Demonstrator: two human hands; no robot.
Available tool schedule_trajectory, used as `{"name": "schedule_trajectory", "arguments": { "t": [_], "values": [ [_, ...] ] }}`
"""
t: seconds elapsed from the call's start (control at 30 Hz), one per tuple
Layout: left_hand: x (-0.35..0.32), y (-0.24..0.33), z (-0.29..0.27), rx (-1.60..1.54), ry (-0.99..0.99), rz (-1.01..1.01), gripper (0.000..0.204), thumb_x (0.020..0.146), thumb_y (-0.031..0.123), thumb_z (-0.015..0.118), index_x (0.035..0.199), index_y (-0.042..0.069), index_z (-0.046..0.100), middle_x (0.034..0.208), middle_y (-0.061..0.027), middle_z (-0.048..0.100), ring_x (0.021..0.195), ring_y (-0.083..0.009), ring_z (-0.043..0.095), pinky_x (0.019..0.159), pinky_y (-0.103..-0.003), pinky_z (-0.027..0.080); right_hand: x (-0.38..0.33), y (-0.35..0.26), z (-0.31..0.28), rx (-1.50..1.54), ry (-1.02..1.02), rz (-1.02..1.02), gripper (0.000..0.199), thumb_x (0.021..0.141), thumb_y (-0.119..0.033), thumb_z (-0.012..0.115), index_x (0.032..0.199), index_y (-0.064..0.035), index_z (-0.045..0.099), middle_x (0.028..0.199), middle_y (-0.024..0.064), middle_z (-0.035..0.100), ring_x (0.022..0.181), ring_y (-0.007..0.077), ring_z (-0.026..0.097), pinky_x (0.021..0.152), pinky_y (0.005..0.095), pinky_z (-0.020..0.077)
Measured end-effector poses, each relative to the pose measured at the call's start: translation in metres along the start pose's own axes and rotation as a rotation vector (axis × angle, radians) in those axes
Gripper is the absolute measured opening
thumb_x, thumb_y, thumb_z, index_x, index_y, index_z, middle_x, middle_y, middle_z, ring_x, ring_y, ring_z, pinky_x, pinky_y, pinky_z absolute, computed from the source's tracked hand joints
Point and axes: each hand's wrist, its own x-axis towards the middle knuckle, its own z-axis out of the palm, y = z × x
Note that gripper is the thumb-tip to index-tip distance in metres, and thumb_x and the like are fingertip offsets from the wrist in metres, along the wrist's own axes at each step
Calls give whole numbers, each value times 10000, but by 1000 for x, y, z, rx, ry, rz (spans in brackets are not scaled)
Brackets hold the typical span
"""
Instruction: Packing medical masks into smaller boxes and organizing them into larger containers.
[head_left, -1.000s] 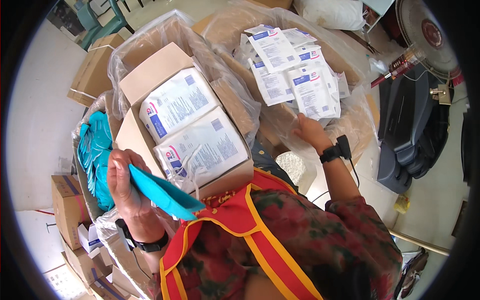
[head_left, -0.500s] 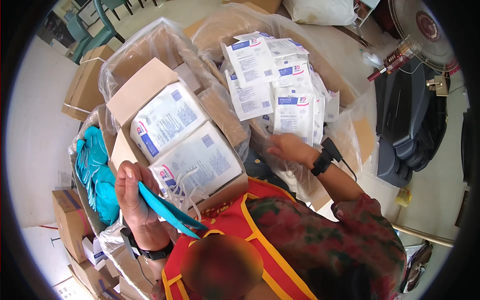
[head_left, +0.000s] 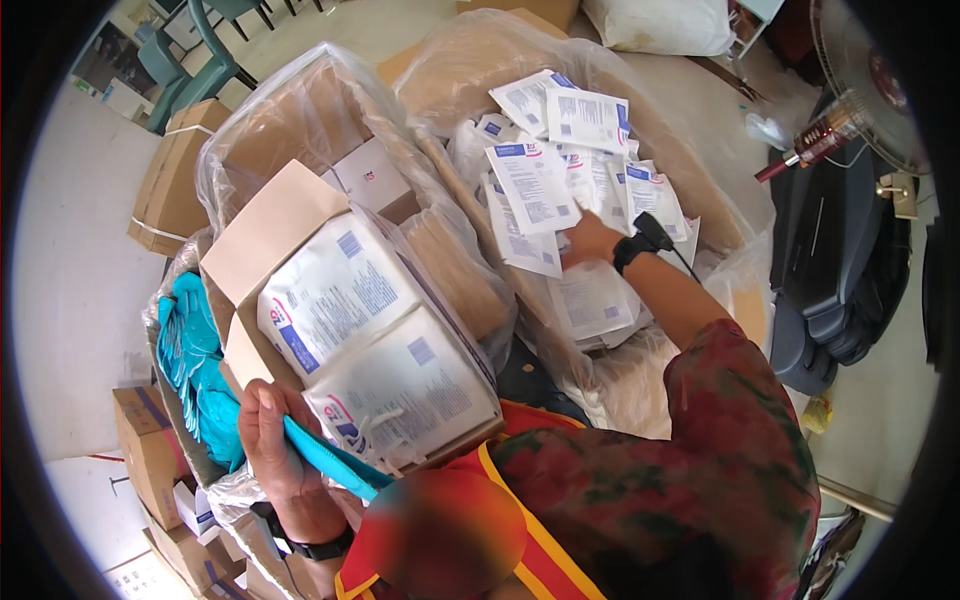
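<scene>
In my left hand (head_left: 268, 435) a teal folded face mask (head_left: 330, 462) is pinched between thumb and fingers, its white ear loops (head_left: 385, 430) dangling over the carton. That brown carton (head_left: 250, 250) is right beside the hand and holds two stacks of white-and-blue flat packets (head_left: 345, 290). Away to the right, my right hand (head_left: 594, 240) reaches into a heap of loose white packets (head_left: 535, 190). One finger stretches out over them, and the hand touches the packets. Some of its fingertips are hard to make out.
The heap lies in a large plastic-lined carton (head_left: 690, 120). Another lined carton (head_left: 265, 130) stands behind the packet carton, with a small white box (head_left: 370, 180) inside. Teal masks (head_left: 205, 390) fill a bin at left. A fan (head_left: 870, 90) and a black massage chair (head_left: 830, 270) stand right.
My right hand has moved forward into the packet heap, and several packets have shifted. My left hand still holds the teal mask, in a slightly lower place.
</scene>
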Motion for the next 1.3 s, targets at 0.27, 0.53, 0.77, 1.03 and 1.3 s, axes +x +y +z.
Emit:
{"name": "schedule_trajectory", "arguments": {
  "t": [0.27, 0.53, 0.77, 1.03, 1.3],
  "values": [
    [17, -3, 0, 166, 201, -75, 264, 976, 272, 557, 830, 85, 440, 590, -38, 463, 418, -97, 426, 347, -223, 349, 57, 13, 90, 30, -413, 3, 1108, 556, -688, 713, 1466, -172, 350, 1456, 168, 419, 1398, 348, 297, 1174, 461, 111],
    [38, -33, 9, 744, 178, -128, 203, 968, 175, 550, 795, 94, 480, 611, 29, 471, 515, -37, 369, 475, -193, 273, 107, 30, 167, -164, -497, -48, 1138, 528, -612, 769, 1482, -184, 319, 1567, 150, 210, 1437, 315, 217, 1160, 457, 174],
    [45, -31, 37, 743, 329, -200, 248, 948, 167, 579, 748, 83, 458, 627, 36, 471, 540, -32, 371, 490, -192, 258, 126, 2, 170, 17, -603, 21, 884, 651, -515, 739, 1404, -150, 454, 1527, 186, 286, 1334, 333, 410, 1107, 439, 318],
    [57, -29, 58, 683, 454, -226, 187, 938, 129, 582, 792, 38, 509, 842, -110, 680, 707, -129, 631, 688, -233, 519, 124, -17, 153, 516, -464, 159, 776, 708, -466, 707, 1371, -129, 487, 1482, 202, 352, 1277, 343, 469, 1086, 420, 353],
    [64, -45, 46, 696, 292, -104, 326, 932, 310, 624, 746, 111, 444, 611, 61, 407, 553, -21, 338, 529, -188, 227, 123, -29, 168, 567, -78, 279, 585, 787, -364, 648, 1286, -71, 559, 1326, 221, 506, 1202, 355, 528, 1063, 402, 377]
  ]
}}
